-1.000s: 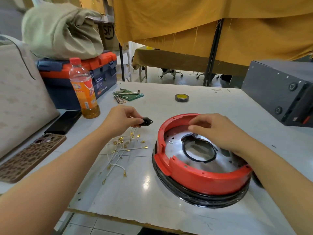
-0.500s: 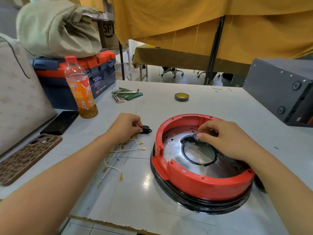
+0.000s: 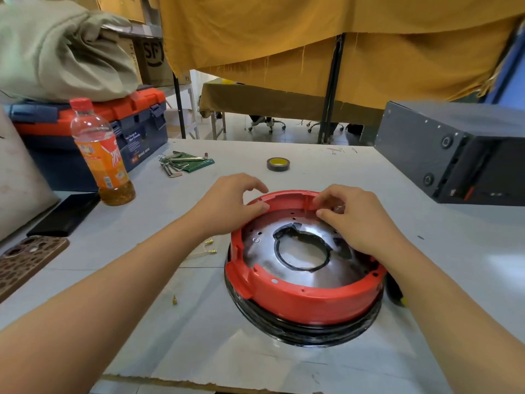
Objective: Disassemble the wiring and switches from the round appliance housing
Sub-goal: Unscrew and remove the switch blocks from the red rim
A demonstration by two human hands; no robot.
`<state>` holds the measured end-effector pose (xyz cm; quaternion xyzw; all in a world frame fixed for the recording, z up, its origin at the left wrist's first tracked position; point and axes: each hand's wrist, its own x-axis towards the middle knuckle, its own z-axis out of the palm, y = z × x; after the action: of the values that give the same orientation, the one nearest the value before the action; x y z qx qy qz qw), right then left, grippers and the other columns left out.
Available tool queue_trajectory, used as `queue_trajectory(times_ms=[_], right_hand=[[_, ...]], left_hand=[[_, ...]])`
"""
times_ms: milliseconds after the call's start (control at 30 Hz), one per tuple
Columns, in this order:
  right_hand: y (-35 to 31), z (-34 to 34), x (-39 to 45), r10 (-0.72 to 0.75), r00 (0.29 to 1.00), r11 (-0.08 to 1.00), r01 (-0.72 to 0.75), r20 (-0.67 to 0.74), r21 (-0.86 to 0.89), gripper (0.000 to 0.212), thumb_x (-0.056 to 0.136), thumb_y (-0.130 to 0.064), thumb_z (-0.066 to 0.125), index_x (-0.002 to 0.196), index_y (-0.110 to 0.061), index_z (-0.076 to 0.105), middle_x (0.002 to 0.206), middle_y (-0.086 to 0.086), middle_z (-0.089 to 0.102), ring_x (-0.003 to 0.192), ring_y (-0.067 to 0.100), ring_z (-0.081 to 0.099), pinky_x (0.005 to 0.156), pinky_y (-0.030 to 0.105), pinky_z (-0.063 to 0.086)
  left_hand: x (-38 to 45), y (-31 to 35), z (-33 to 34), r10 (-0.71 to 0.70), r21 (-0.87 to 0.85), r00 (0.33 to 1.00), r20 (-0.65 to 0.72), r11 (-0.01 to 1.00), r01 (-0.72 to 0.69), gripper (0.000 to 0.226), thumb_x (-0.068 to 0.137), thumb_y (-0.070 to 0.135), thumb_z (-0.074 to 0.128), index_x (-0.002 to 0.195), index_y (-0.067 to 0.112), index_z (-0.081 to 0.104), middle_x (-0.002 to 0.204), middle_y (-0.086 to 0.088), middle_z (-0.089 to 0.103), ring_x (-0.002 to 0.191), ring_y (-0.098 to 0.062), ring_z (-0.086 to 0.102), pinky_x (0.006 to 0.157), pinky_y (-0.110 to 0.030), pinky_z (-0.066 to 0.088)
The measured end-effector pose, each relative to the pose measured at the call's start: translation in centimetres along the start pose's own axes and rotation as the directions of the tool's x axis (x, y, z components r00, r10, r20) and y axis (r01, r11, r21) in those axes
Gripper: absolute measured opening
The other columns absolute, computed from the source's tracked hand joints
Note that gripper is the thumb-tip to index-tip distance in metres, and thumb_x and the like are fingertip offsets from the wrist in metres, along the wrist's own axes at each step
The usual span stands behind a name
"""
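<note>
The round appliance housing point(image 3: 306, 301) lies on the white table: a red plastic ring over a black base, with a shiny metal plate point(image 3: 301, 275) inside. My left hand point(image 3: 227, 204) is at the ring's far-left rim, thumb on the red edge and fingers arched over it. At the far rim my right hand point(image 3: 360, 223) pinches a red tab between thumb and index finger. Loose white wires with gold terminals point(image 3: 210, 248) lie left of the housing, mostly hidden under my left forearm. One gold terminal point(image 3: 174, 300) lies apart. No black switch is in sight.
At the left stand an orange drink bottle point(image 3: 99, 155), a blue-and-orange toolbox point(image 3: 136, 120), a black phone point(image 3: 65, 213) and a patterned phone point(image 3: 25, 260). Hex keys point(image 3: 181, 163) and a tape roll point(image 3: 278, 164) lie behind the housing. A grey box point(image 3: 454, 160) fills the right.
My left hand, which held a small black switch left of the housing, has moved onto the far-left rim; the switch is out of sight. My right hand shifted from the plate to the far rim.
</note>
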<state>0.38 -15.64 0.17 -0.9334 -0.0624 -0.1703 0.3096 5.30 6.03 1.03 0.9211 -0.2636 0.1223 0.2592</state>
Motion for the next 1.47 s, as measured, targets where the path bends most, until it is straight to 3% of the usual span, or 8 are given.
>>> queue_trajectory(times_ms=[333, 467, 567, 734, 1000, 1134, 1267, 1467], right_hand=[[1.7, -1.2, -0.6, 0.064, 0.995, 0.986, -0.051, 0.077, -0.161, 0.044, 0.087, -0.005, 0.059, 0.13, -0.016, 0.055, 0.122, 0.01, 0.063, 0.109, 0.028, 0.055, 0.066, 0.017, 0.027], [1.8, -1.1, -0.7, 0.109, 0.992, 0.975, -0.095, 0.058, -0.202, 0.045, 0.089, -0.008, 0.055, 0.132, -0.019, 0.053, 0.127, 0.008, 0.06, 0.118, 0.027, 0.051, 0.088, 0.026, 0.037], [1.6, -1.0, -1.0, 0.13, 0.991, 0.985, -0.126, 0.026, -0.117, 0.038, 0.091, -0.01, 0.053, 0.128, -0.02, 0.056, 0.126, 0.002, 0.061, 0.117, 0.022, 0.054, 0.099, 0.035, 0.042], [1.6, -1.2, -1.6, 0.195, 0.98, 0.976, -0.191, -0.035, 0.109, 0.033, 0.091, 0.0, 0.046, 0.114, -0.017, 0.063, 0.108, -0.003, 0.068, 0.093, 0.014, 0.061, 0.084, 0.026, 0.047], [2.5, -1.9, -3.0, 0.248, 0.968, 0.908, -0.247, 0.042, 0.339, 0.027, 0.09, 0.004, 0.052, 0.102, -0.016, 0.065, 0.101, 0.002, 0.069, 0.097, 0.017, 0.063, 0.087, 0.029, 0.05], [3.8, -2.8, -3.6, 0.259, 0.966, 0.947, -0.257, 0.015, 0.193, 0.023, 0.092, -0.006, 0.055, 0.111, -0.016, 0.066, 0.109, 0.0, 0.067, 0.101, 0.014, 0.06, 0.087, 0.023, 0.044], [5.6, -3.4, -4.2, 0.321, 0.946, 0.938, -0.312, 0.043, -0.149, 0.029, 0.09, -0.023, 0.062, 0.118, -0.013, 0.061, 0.116, 0.006, 0.062, 0.102, 0.02, 0.057, 0.079, 0.025, 0.041], [6.2, -2.4, -5.3, 0.394, 0.915, 0.865, -0.336, 0.089, -0.373, 0.039, 0.086, -0.032, 0.066, 0.115, -0.012, 0.049, 0.111, 0.009, 0.048, 0.087, 0.022, 0.047, 0.069, 0.03, 0.04]], left_hand=[[-0.2, 2.2, 2.5, -0.008, 0.35, 0.988, 0.157, 0.936, -0.048, 0.06, 0.087, 0.049, 0.052, 0.141, 0.025, 0.039, 0.135, 0.0, 0.052, 0.116, -0.028, 0.046, 0.098, -0.04, 0.04], [-0.3, 2.4, 2.6, -0.009, 0.38, 0.987, 0.16, 0.923, -0.054, 0.065, 0.086, 0.055, 0.05, 0.144, 0.027, 0.035, 0.143, 0.003, 0.044, 0.118, -0.027, 0.045, 0.097, -0.034, 0.038], [-0.6, 2.3, 2.8, -0.014, 0.405, 0.977, 0.211, 0.911, -0.074, 0.071, 0.086, 0.06, 0.046, 0.147, 0.029, 0.027, 0.147, 0.003, 0.035, 0.119, -0.028, 0.039, 0.101, -0.036, 0.036], [-0.8, 2.6, 3.0, -0.009, 0.392, 0.964, 0.266, 0.914, -0.1, 0.076, 0.086, 0.066, 0.04, 0.15, 0.032, 0.017, 0.153, -0.002, 0.026, 0.128, -0.028, 0.029, 0.102, -0.03, 0.019], [0.1, 4.3, 3.3, 0.024, 0.296, 0.925, 0.379, 0.944, -0.146, 0.078, 0.085, 0.068, 0.038, 0.15, 0.033, 0.014, 0.157, 0.0, 0.019, 0.142, -0.029, 0.019, 0.116, -0.04, 0.016], [0.3, 5.7, 3.6, 0.006, 0.287, 0.927, 0.374, 0.95, -0.121, 0.076, 0.085, 0.069, 0.037, 0.149, 0.03, 0.021, 0.155, -0.002, 0.023, 0.14, -0.03, 0.023, 0.116, -0.042, 0.018], [-0.3, 8.5, 4.2, 0.055, 0.15, 0.958, 0.283, 0.984, -0.1, 0.067, 0.08, 0.074, 0.037, 0.121, 0.026, 0.058, 0.12, 0.003, 0.062, 0.106, -0.015, 0.056, 0.094, -0.038, 0.047], [-1.0, 10.6, 5.7, -0.022, 0.08, 0.943, 0.331, 0.997, -0.005, 0.07, 0.074, 0.074, 0.049, 0.118, 0.02, 0.057, 0.111, 0.002, 0.064, 0.097, -0.015, 0.06, 0.088, -0.037, 0.051]])
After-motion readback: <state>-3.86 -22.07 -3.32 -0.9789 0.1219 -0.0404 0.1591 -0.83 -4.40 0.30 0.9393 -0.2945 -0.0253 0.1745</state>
